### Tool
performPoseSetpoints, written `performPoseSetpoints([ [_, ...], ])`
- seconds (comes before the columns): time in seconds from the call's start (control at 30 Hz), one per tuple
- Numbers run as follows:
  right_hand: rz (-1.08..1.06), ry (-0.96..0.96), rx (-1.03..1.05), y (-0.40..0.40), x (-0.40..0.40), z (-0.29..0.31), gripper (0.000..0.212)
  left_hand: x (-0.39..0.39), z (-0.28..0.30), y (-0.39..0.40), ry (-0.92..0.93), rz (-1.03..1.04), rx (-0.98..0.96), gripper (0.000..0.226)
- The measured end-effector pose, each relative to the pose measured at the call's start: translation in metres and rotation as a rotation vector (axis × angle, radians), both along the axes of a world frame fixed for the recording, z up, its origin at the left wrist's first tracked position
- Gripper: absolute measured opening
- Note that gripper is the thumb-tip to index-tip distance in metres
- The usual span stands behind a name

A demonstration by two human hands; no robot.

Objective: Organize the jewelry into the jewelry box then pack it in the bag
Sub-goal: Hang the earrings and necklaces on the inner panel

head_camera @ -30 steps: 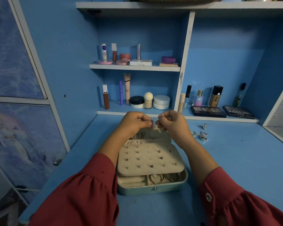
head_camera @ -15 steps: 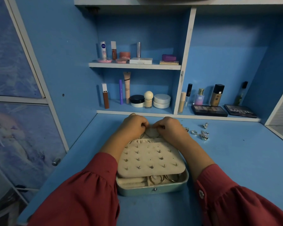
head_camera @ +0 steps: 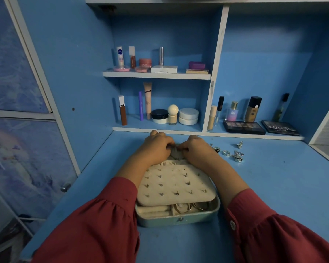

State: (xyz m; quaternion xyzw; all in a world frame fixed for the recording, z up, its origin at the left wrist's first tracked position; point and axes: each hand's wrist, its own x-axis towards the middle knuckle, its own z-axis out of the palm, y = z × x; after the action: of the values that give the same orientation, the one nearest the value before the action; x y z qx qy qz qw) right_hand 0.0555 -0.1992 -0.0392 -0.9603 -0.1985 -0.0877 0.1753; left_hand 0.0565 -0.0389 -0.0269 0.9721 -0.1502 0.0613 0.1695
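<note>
- We take the jewelry box (head_camera: 179, 215) as our landmark; it lies open on the blue worktop (head_camera: 273, 186), with its latch side nearest to us.
- A cream earring panel (head_camera: 176, 184) covers most of the box. Studs stand in rows on it, so we judge the earrings are already sorted there.
- In the near compartment of the box, under the edge of the panel, some hoops (head_camera: 190, 207) lie flat.
- Our left hand (head_camera: 157, 147) and right hand (head_camera: 195, 149) meet at the far end of the box, knuckles up and fingers curled. They seem to pinch something small between them, perhaps a thin chain or a clasp. We cannot tell what it is, because the fingers hide it.
- We think both hands work together here because a fine piece needs two hands to be fixed in its place at the far end of the box.
- To the right of the box, beyond our right hand, a group of silver rings (head_camera: 235, 155) waits on the worktop. They are apart from the box, so this part of the task is not yet done.
- Behind the box, shelves (head_camera: 156, 74) carry cosmetics.
- We see no bag, so the packing step seems far away.
</note>
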Motion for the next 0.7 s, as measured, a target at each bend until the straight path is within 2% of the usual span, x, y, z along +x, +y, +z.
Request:
performPoseSetpoints([
  [0.33, -0.034, -0.027, 0.059, -0.001, -0.005, 0.005, 0.022, -0.005, 0.001, 0.002, -0.001, 0.004, -0.002, 0.024],
  [0.47, -0.039, 0.039, 0.080, -0.002, -0.007, 0.009, 0.020, -0.009, 0.003, 0.002, 0.018, -0.032, -0.033, 0.021],
  [0.63, -0.053, 0.101, 0.253, -0.011, -0.015, 0.016, 0.024, -0.012, 0.005, 0.005, 0.033, -0.067, -0.155, 0.017],
  [0.7, -0.052, 0.128, 0.235, -0.015, -0.014, 0.017, 0.020, -0.013, 0.006, 0.006, 0.065, -0.081, -0.176, 0.016],
])
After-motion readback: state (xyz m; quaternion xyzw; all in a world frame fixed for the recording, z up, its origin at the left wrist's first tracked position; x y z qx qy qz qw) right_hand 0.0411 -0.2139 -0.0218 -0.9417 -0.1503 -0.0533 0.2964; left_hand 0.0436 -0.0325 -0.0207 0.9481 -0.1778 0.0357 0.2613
